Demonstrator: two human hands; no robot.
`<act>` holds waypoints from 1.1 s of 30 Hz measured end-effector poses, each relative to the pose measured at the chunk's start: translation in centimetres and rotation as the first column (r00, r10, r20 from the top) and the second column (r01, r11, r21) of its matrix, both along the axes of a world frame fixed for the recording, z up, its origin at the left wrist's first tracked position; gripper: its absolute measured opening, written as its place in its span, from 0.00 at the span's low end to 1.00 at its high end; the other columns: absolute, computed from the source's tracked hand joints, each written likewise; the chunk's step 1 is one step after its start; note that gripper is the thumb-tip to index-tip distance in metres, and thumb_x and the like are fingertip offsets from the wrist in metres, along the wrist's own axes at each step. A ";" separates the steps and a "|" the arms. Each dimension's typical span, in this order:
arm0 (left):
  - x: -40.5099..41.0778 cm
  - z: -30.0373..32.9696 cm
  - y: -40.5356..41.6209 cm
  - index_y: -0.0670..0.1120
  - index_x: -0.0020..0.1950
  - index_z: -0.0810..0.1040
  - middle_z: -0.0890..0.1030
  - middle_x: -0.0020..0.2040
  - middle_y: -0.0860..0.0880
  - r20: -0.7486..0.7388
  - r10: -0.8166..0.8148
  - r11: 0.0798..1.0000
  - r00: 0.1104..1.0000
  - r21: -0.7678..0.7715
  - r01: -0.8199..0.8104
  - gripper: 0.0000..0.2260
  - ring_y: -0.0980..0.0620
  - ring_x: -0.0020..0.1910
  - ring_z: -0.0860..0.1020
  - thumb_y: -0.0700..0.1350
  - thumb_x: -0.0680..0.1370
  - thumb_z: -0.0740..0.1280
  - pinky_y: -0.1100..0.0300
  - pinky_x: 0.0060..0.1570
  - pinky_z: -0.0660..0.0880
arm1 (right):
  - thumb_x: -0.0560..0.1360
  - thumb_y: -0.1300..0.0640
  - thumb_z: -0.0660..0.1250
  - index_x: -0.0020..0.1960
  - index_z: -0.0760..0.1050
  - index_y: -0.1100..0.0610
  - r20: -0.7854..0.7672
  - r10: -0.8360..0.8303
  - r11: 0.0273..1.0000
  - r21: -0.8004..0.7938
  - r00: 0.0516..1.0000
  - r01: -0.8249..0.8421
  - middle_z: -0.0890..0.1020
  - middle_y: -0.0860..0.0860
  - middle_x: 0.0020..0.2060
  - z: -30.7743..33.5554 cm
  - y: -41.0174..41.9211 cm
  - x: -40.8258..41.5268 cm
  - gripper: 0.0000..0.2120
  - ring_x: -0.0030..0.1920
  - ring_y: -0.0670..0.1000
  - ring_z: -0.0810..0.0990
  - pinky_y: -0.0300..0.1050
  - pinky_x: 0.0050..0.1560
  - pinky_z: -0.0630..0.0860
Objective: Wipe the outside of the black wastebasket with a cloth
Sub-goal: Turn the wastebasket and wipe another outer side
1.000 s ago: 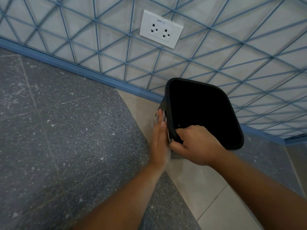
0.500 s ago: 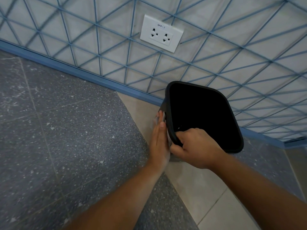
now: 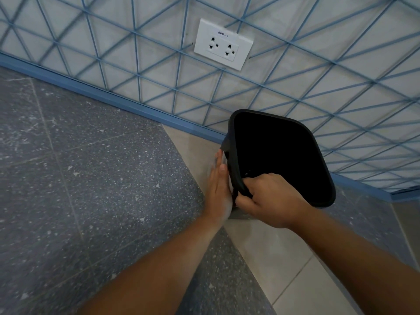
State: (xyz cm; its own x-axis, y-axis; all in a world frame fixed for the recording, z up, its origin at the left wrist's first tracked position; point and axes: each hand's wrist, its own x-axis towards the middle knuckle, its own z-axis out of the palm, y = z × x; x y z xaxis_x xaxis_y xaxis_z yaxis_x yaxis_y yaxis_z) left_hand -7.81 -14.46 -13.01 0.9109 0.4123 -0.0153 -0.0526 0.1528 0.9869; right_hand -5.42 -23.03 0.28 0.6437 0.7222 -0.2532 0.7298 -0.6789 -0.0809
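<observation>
Wiping is under way with little visible change over the last second: the left hand (image 3: 219,192) lies flat, fingers straight and together, against the outer left wall of the black wastebasket (image 3: 281,155) just as it did a moment ago, perhaps a touch lower on the wall. A pale sliver at its fingertips looks like the cloth (image 3: 224,158), though nearly all of it is hidden under the palm, so I cannot tell how it is folded. The right hand (image 3: 270,201) keeps its curled grip on the near rim, fingers hooked over the edge, tilting the bin's mouth toward the camera. The wastebasket sits right of centre in the frame, on the pale floor tile (image 3: 284,258) close to the blue skirting (image 3: 113,98) and below the wall socket (image 3: 223,44). I judge this a short stroke on one side only; the far and right-hand walls likely remain to be wiped, which would call for turning the bin.
</observation>
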 end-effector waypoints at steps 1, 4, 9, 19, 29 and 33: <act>0.0 0.5 -0.1 0.67 0.77 0.57 0.57 0.86 0.56 0.014 0.003 1.000 1.000 -0.029 -0.003 0.21 0.59 0.87 0.52 0.64 0.83 0.47 0.46 0.88 0.48 | 0.75 0.48 0.60 0.33 0.69 0.54 -0.002 -0.003 1.000 0.007 1.000 0.003 0.74 0.51 0.27 0.0 0.1 0.0 0.14 0.28 0.50 0.73 0.49 0.35 0.72; -1.0 1.0 -0.9 0.66 0.78 0.61 0.61 0.87 0.53 0.089 0.051 0.995 0.995 -0.088 -0.043 0.24 0.56 0.87 0.55 0.71 0.83 0.50 0.47 0.88 0.50 | 0.75 0.48 0.60 0.34 0.71 0.55 -0.019 -0.001 1.000 0.010 1.000 0.001 0.75 0.51 0.28 0.1 0.2 0.0 0.14 0.28 0.50 0.73 0.49 0.35 0.72; 0.5 -0.3 0.3 0.66 0.79 0.55 0.56 0.85 0.59 0.012 -0.036 0.999 0.999 0.031 0.035 0.23 0.63 0.86 0.50 0.66 0.84 0.45 0.46 0.87 0.47 | 0.75 0.48 0.60 0.34 0.70 0.55 0.000 0.002 1.000 0.013 1.000 -0.002 0.76 0.53 0.28 0.1 0.0 0.1 0.15 0.29 0.51 0.74 0.49 0.35 0.73; 0.7 -0.1 0.2 0.66 0.81 0.58 0.56 0.86 0.58 0.062 -0.046 0.999 0.997 0.012 0.045 0.24 0.59 0.87 0.51 0.64 0.83 0.47 0.45 0.88 0.48 | 0.75 0.49 0.61 0.30 0.64 0.52 -0.009 0.002 0.999 0.033 1.000 -0.002 0.69 0.49 0.24 0.0 -0.3 0.1 0.17 0.25 0.47 0.67 0.46 0.31 0.66; -0.6 1.0 -1.3 0.69 0.75 0.64 0.62 0.86 0.55 0.072 0.064 0.984 0.995 -0.169 -0.051 0.21 0.61 0.85 0.57 0.66 0.81 0.52 0.51 0.87 0.52 | 0.75 0.48 0.60 0.33 0.70 0.56 -0.012 0.007 1.000 0.026 1.000 -0.007 0.75 0.52 0.27 0.1 -0.3 -0.1 0.15 0.27 0.51 0.73 0.49 0.34 0.72; -0.7 0.2 -1.4 0.68 0.77 0.62 0.61 0.86 0.56 0.095 0.068 0.993 0.993 -0.101 -0.059 0.20 0.57 0.87 0.55 0.63 0.84 0.50 0.49 0.88 0.51 | 0.75 0.48 0.60 0.34 0.71 0.56 -0.011 0.015 1.000 0.005 1.000 -0.015 0.75 0.52 0.27 0.1 -0.3 -0.2 0.16 0.28 0.51 0.73 0.48 0.34 0.71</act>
State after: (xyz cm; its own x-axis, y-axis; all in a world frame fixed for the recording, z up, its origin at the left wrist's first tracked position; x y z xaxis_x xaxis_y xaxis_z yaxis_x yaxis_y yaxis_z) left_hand -8.50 -15.90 -12.84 0.8821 0.4702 0.0294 -0.1609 0.2419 0.9569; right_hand -5.63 -23.28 0.38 0.6303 0.7328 -0.2565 0.7387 -0.6677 -0.0922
